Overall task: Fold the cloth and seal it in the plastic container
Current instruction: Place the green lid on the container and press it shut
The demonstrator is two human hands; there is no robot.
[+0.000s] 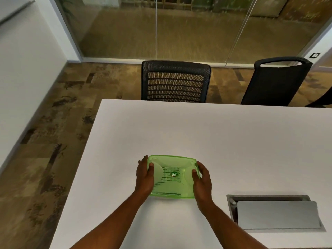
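White table (215, 133): left hand (144, 177), right hand (201, 180) grip lidded container (172, 177) sides.

Translucent glossy plastic container (172, 177), matt table (215, 133)

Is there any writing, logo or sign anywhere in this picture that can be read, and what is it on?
Round sticker on the lid of the green container: white letters that look like "MV", too blurred to be sure.
Small dark wall plate at the far right: pale marks, too small to read.
Nothing else carries text: the table, the chairs and the hatch are bare.
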